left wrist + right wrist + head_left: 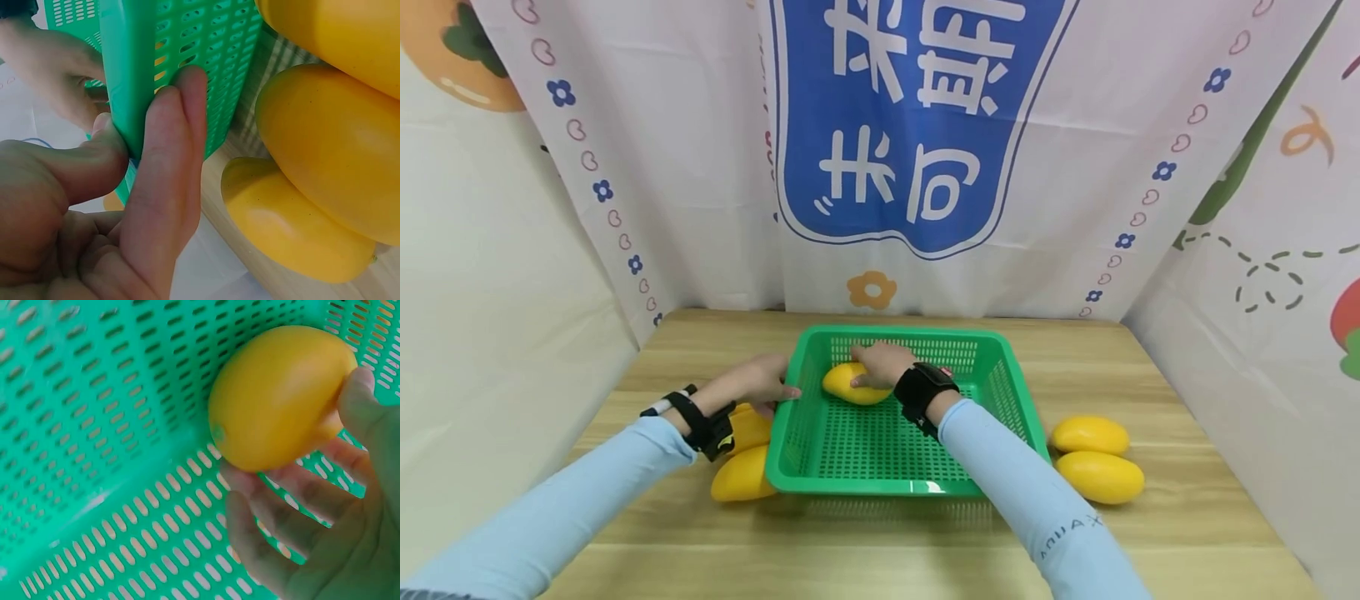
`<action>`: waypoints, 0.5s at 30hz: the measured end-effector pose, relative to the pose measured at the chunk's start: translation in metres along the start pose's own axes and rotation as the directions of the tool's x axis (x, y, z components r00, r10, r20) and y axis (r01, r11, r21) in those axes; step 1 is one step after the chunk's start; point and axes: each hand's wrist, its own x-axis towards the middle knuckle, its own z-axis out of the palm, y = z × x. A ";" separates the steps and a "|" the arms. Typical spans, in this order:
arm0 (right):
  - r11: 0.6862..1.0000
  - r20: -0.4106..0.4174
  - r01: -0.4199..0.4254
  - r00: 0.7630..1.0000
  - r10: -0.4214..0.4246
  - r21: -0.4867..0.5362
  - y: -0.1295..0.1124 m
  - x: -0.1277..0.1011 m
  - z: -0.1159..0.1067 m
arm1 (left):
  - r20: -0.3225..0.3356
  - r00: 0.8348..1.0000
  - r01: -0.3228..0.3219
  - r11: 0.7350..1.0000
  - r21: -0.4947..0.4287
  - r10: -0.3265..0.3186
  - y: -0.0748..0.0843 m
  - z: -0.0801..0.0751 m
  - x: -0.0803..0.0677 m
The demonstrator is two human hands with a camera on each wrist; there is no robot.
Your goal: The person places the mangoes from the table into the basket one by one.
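Observation:
A green plastic basket [880, 486] with slotted walls stands on the table. My left hand [762, 383] pinches its left rim, thumb on one side and fingers flat along the outer wall; the left wrist view shows this grip on the basket edge [128, 69] closely. Inside the basket, toward the back left, lies a yellow mango [842, 382]. My right hand [883, 365] reaches in and holds this mango [281, 394], with the thumb on one side and bent fingers around the other. The mango is close to the basket wall in the right wrist view.
Several yellow mangoes [331, 144] lie beside the basket's left wall, partly hidden by it and my left hand in the head view. Two more mangoes [1099, 477] sit to the right of the basket. A printed curtain [715, 208] hangs behind the wooden table [662, 533].

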 end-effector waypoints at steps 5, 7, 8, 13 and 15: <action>1.000 -0.015 0.005 1.000 -0.005 0.012 0.006 -0.003 -0.009 | 0.000 1.000 0.001 1.000 0.011 -0.001 0.001 -0.001 0.002; 0.998 -0.004 0.011 1.000 -0.011 0.055 0.008 -0.010 -0.017 | 0.002 1.000 -0.001 1.000 0.009 0.001 0.002 -0.001 0.003; 0.997 -0.001 0.014 1.000 -0.014 0.076 0.010 -0.015 -0.022 | 0.003 1.000 0.000 1.000 0.007 0.000 0.002 0.000 0.003; 0.983 -0.041 0.081 0.996 -0.075 0.165 0.022 -0.039 -0.048 | 0.006 1.000 -0.001 1.000 0.002 0.001 0.001 0.000 0.003; 0.975 -0.075 0.121 0.991 -0.108 0.188 0.029 -0.051 -0.059 | 0.005 1.000 -0.003 1.000 -0.006 0.003 0.000 0.001 0.003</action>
